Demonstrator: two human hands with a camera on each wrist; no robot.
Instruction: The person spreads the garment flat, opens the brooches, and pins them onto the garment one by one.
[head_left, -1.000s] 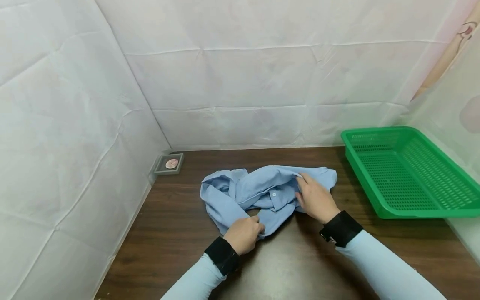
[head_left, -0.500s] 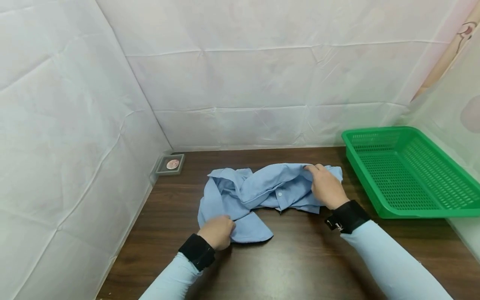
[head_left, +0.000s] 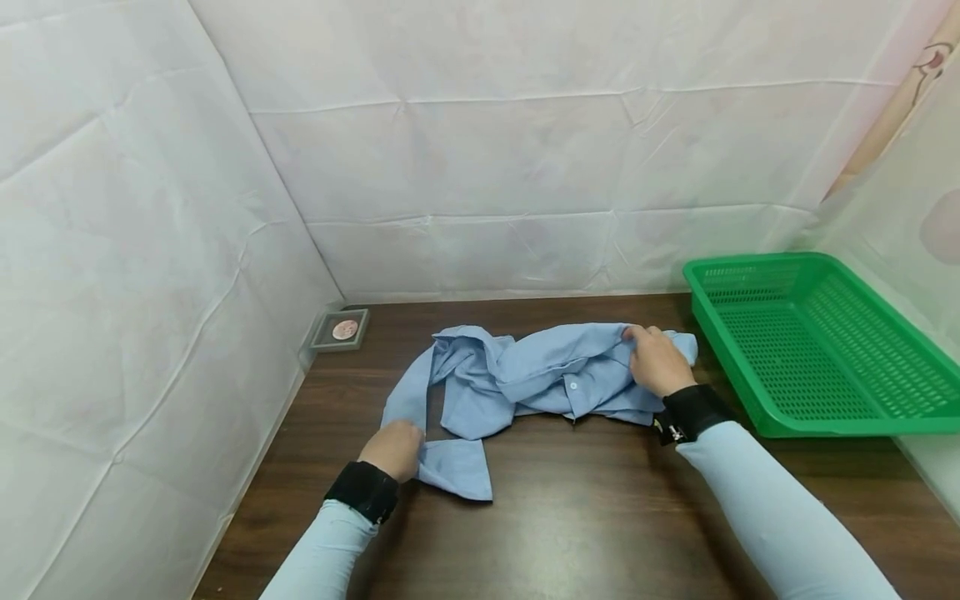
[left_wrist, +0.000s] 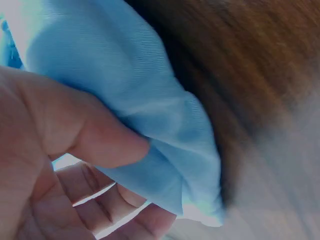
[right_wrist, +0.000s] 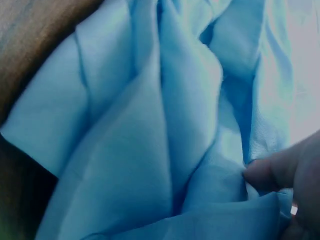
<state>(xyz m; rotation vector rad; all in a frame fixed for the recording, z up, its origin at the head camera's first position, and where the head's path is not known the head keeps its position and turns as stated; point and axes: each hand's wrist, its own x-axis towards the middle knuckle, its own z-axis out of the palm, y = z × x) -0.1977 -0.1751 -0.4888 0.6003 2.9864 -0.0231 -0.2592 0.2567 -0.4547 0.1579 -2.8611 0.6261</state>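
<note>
A crumpled light-blue button shirt (head_left: 540, 367) lies across the dark wood table, with a small white button showing on its right half. At the front left, my left hand (head_left: 393, 450) pinches a strip of the shirt that looks like a sleeve, its end spread toward the front. In the left wrist view the thumb (left_wrist: 115, 142) presses the cloth against the fingers below. My right hand (head_left: 660, 362) grips the shirt's upper edge near its right end. The right wrist view shows thumb and fingers closing on a fold of the fabric (right_wrist: 125, 150).
A green perforated plastic basket (head_left: 832, 350) stands at the right, beside the shirt's right end. A small grey square dish with a round pinkish piece (head_left: 345, 329) sits at the back left corner. White sheeting (head_left: 487, 167) hangs behind and to the left of the table (head_left: 570, 533).
My left hand has moved left, drawing the sleeve-like strip out from the shirt's body. The right hand has shifted slightly right and back, and the shirt is stretched wider.
</note>
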